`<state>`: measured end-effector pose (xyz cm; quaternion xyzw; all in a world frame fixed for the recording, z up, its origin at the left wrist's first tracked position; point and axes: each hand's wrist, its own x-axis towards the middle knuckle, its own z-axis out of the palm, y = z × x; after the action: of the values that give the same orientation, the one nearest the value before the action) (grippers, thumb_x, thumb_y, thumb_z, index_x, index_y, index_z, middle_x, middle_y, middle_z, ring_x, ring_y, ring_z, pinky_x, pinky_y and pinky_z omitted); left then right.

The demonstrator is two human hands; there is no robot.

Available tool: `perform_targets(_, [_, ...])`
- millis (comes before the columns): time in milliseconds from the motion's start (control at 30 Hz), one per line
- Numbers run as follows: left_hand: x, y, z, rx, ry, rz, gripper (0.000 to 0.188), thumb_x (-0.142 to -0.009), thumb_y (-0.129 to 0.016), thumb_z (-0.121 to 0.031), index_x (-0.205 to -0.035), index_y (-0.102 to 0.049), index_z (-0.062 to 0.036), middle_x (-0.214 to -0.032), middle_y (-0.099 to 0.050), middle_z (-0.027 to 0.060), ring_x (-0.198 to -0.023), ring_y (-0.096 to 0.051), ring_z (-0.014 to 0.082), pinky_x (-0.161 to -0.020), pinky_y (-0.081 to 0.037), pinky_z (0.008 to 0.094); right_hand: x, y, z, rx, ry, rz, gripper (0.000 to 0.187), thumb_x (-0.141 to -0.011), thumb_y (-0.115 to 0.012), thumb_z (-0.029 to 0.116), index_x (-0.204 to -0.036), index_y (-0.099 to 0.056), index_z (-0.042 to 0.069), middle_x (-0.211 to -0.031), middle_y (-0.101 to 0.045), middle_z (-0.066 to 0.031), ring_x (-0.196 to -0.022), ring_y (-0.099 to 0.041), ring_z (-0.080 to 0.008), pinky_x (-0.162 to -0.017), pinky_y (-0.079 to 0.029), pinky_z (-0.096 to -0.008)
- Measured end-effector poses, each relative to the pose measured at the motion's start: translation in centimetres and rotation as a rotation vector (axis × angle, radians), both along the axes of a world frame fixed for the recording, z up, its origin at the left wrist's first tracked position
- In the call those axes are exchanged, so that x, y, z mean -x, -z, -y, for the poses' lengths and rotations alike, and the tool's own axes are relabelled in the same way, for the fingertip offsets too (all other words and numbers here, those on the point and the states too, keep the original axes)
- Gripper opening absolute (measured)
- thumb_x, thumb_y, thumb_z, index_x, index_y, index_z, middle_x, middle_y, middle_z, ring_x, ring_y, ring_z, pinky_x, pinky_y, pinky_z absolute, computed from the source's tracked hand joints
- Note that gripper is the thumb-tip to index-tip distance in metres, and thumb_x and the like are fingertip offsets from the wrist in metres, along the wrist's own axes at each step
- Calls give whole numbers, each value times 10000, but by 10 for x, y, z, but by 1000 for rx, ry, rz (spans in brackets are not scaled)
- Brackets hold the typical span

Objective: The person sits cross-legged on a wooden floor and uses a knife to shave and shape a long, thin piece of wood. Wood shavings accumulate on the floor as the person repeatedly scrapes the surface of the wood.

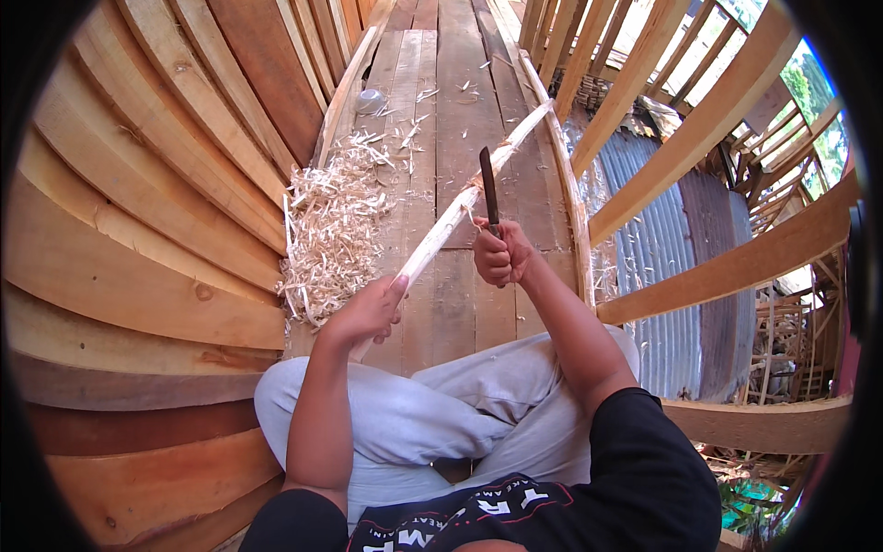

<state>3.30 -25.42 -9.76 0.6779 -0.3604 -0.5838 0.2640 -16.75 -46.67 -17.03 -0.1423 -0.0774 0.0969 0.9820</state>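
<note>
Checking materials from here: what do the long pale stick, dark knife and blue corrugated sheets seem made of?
Long pale stick: wood or bamboo, unfinished; its surface looks freshly peeled.
Dark knife: blade probably metal, dull, thin; handle unclear, mostly inside the right hand.
Blue corrugated sheets: likely metal, weathered; evenly ridged, streaked surface.

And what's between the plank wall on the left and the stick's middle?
In the head view, a heap of wood shavings by the wall, then floorboards towards the stick.
</note>
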Motion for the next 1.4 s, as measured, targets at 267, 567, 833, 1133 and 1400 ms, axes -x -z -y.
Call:
perform_targets(267, [11, -7, 22, -40, -118, -80, 469, -1026, -365, -503, -1051, -475, -47, -723, -440, 4, -489, -394, 68, -433, -387, 239, 25, -37, 8, 244, 840, -448, 499, -989, -343, 458, -620, -356, 122, -486, -283, 6, -384, -242, -138, -368, -183, -303])
perform_targets(567, [19, -3, 24, -47, -107, -79, 485, -1024, -379, -490, -1071, -478, -18, -727, -459, 22, -495, -419, 85, -440, -412, 273, 1, -62, 15, 921, 941, -735, 453, -1050, -280, 410, -893, -546, 78, -622, -406, 26, -458, -337, -90, -432, -321, -274])
perform_targets(833, [20, -2, 28, -71, -118, -132, 481, -1026, -373, -490, -1089, -482, -26, -718, -442, 0, -497, -412, 79, -443, -395, 265, -3, -34, 12, 1653, 1024, -622, 203, -1021, -484, 150, -1105, -590, -2, -722, -452, 31, -681, -418, -59, -592, -349, -230])
perform_targets(1133, [25, -11, 27, -81, -171, -305, 482, -1017, -400, -507, -1079, -478, -35, -688, -424, -12, -476, -388, 66, -427, -369, 244, 13, -28, 36, 1242, 1241, -890, 162, -997, -519, 160, -1083, -589, 42, -706, -523, -3, -582, -467, -94, -492, -385, -257])
perform_targets(1400, [31, -15, 31, -40, -166, -345, 481, -994, -464, -519, -1054, -480, -41, -682, -427, -7, -464, -378, 57, -402, -349, 225, 40, 75, 66, 1371, 1265, -1483, 292, -885, -475, 42, -1160, -572, 26, -722, -572, -55, -541, -542, -153, -490, -448, -305])
